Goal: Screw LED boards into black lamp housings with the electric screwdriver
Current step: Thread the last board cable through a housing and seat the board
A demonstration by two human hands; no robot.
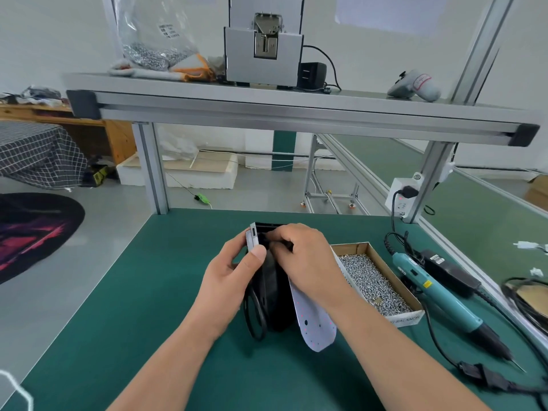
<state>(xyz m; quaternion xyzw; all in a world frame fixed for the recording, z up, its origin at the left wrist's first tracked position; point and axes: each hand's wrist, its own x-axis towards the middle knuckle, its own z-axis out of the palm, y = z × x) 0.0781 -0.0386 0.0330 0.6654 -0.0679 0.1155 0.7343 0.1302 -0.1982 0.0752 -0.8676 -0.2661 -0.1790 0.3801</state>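
Note:
A black lamp housing stands tilted on edge on the green mat, a black cable loop hanging at its left. My left hand grips its upper left, thumb on a small grey plate at the top. My right hand pinches something small and black at the housing's top; its fingers hide the spot. A long white LED board leans against the housing's right side under my right wrist. The teal electric screwdriver lies on the mat to the right, untouched.
A cardboard box of small silver screws sits between the housing and the screwdriver. A black power adapter and cables lie at the right. An aluminium shelf overhead carries a grey screw feeder and a bag of screws.

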